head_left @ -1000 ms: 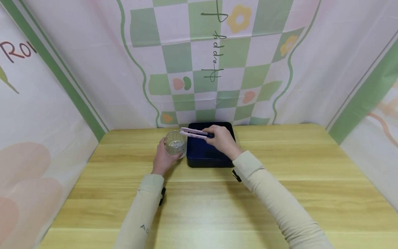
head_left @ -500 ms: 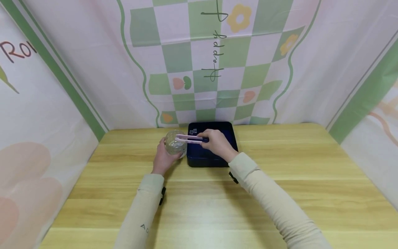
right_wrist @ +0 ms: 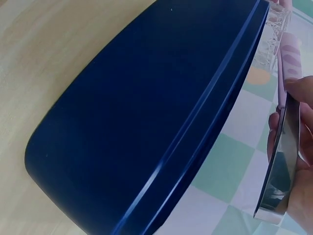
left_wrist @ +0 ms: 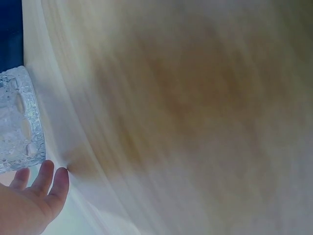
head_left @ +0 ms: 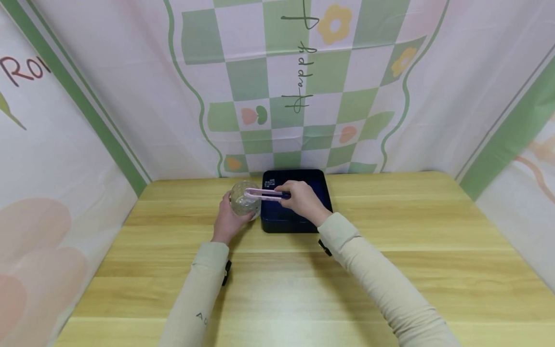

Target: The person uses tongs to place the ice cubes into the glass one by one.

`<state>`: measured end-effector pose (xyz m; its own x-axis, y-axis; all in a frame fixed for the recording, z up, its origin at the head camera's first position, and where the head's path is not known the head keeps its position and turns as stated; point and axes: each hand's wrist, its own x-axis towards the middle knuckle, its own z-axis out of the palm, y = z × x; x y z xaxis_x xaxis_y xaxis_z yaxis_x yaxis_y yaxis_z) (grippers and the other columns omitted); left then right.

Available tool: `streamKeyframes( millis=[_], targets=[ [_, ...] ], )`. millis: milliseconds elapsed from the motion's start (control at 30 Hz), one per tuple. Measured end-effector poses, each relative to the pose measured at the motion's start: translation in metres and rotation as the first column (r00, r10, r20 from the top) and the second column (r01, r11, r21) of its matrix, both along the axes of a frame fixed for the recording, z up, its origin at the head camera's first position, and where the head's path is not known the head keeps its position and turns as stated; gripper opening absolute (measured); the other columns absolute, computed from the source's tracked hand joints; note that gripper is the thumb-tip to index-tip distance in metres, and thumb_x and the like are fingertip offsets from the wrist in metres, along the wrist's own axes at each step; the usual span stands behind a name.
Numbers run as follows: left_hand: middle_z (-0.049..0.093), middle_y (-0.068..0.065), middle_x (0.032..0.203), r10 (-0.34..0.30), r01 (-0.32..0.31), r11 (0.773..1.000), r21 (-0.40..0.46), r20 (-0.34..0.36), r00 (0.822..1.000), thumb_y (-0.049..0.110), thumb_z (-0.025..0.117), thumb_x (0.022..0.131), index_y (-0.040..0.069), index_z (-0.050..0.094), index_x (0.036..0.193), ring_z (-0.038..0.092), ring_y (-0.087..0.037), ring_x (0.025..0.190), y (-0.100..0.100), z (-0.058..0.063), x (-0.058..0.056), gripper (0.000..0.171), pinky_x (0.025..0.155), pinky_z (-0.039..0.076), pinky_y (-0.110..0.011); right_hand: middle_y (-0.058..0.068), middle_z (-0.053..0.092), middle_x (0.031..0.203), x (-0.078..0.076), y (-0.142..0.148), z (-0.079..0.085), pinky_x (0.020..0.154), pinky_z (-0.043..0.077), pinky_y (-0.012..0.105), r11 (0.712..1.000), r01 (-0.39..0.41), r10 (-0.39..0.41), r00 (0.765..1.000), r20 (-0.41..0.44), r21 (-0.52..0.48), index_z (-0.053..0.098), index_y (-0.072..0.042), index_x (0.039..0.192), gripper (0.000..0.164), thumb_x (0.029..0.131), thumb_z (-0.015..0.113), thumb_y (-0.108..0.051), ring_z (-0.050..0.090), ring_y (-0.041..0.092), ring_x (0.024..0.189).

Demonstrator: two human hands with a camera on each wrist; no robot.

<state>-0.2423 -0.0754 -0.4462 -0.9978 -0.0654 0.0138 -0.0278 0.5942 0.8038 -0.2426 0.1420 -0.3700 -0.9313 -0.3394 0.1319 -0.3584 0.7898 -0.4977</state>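
Note:
My left hand (head_left: 228, 222) curls round a clear textured glass (head_left: 244, 206) on the table, thumb on its near right side. In the left wrist view, the glass (left_wrist: 19, 122) shows a faceted wall above the fingertips. My right hand (head_left: 305, 201) grips a pair of tongs (head_left: 264, 194) with pale pink tips and a dark metal handle. The tips reach left over the glass's mouth; whether they pinch anything I cannot tell. Beneath the right hand stands a dark blue tray (head_left: 288, 226) with raised walls, just right of the glass. Small whitish marks (head_left: 270, 183) show inside its far left corner.
A wooden table (head_left: 277, 289) stretches across the view, with bare wood around the tray. Behind it hangs a printed green-and-white checked cloth (head_left: 286, 111). More cloth walls (head_left: 56, 159) enclose the left and right sides.
My right hand has moved left and slightly nearer, bringing the tongs' tips from the glass's right rim to over its mouth. Whitish marks in the tray now show. My left hand and the glass stay put.

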Motion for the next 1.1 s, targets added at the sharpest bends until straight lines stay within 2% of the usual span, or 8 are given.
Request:
streamKeyframes(
  millis=[167, 467, 700, 933, 1033, 1100],
  targets=[
    [0.037, -0.019, 0.146, -0.003, 0.003, 1.0, 0.01, -0.004, 1.0, 0.028, 0.08, 0.074, 0.01, 0.023, 0.148, 0.04, -0.036, 0.135, -0.001, 0.0, 0.0, 0.096, 0.113, 0.034, -0.055, 0.009, 0.068, 0.117, -0.001, 0.0, 0.0, 0.069, 0.048, 0.027, 1.0, -0.002, 0.002, 1.0, 0.005, 0.0, 0.068, -0.01, 0.118, 0.033, 0.086, 0.069, -0.013, 0.059, 0.019, 0.083],
    [0.038, -0.02, 0.146, 0.0, 0.0, 1.0, 0.003, -0.013, 1.0, 0.028, 0.08, 0.074, 0.008, 0.023, 0.148, 0.041, -0.036, 0.135, -0.001, -0.001, 0.0, 0.096, 0.112, 0.035, -0.055, 0.009, 0.068, 0.116, -0.001, 0.0, 0.0, 0.07, 0.05, 0.028, 1.0, 0.002, -0.002, 1.0, 0.002, 0.004, 0.068, -0.009, 0.119, 0.034, 0.085, 0.07, -0.014, 0.059, 0.019, 0.082],
    [0.038, -0.021, 0.146, 0.003, -0.003, 1.0, -0.004, -0.02, 1.0, 0.027, 0.08, 0.074, 0.007, 0.023, 0.148, 0.041, -0.036, 0.134, -0.001, 0.001, 0.001, 0.095, 0.111, 0.037, -0.054, 0.01, 0.068, 0.114, -0.005, 0.002, 0.0, 0.066, 0.048, 0.027, 1.0, 0.012, -0.012, 1.0, -0.003, -0.014, 0.066, -0.007, 0.122, 0.038, 0.084, 0.071, -0.013, 0.057, 0.019, 0.08],
    [0.038, -0.021, 0.145, 0.002, -0.002, 1.0, -0.013, -0.022, 1.0, 0.027, 0.08, 0.074, 0.008, 0.023, 0.148, 0.042, -0.037, 0.134, -0.001, 0.0, 0.0, 0.095, 0.109, 0.038, -0.055, 0.014, 0.067, 0.118, -0.011, 0.008, 0.0, 0.079, 0.053, 0.037, 0.996, 0.077, -0.078, 0.996, -0.042, -0.036, 0.065, -0.007, 0.123, 0.039, 0.085, 0.069, -0.015, 0.063, 0.026, 0.096],
    [0.039, -0.021, 0.145, 0.001, -0.002, 1.0, -0.016, -0.023, 1.0, 0.027, 0.08, 0.074, 0.008, 0.024, 0.148, 0.042, -0.037, 0.133, 0.0, 0.0, 0.001, 0.094, 0.108, 0.039, -0.056, 0.017, 0.065, 0.12, -0.014, 0.011, 0.001, 0.074, 0.052, 0.036, 0.992, 0.124, -0.126, 0.991, -0.053, -0.033, 0.064, -0.007, 0.124, 0.039, 0.086, 0.069, -0.014, 0.064, 0.026, 0.092],
    [0.039, -0.02, 0.145, 0.003, -0.003, 1.0, -0.018, -0.022, 1.0, 0.027, 0.08, 0.074, 0.008, 0.024, 0.148, 0.042, -0.037, 0.133, 0.0, 0.001, 0.001, 0.094, 0.108, 0.039, -0.055, 0.018, 0.064, 0.122, -0.016, 0.013, 0.0, 0.068, 0.05, 0.034, 0.986, 0.165, -0.166, 0.985, -0.054, -0.026, 0.063, -0.006, 0.125, 0.04, 0.086, 0.068, -0.014, 0.063, 0.026, 0.083]
  ],
)
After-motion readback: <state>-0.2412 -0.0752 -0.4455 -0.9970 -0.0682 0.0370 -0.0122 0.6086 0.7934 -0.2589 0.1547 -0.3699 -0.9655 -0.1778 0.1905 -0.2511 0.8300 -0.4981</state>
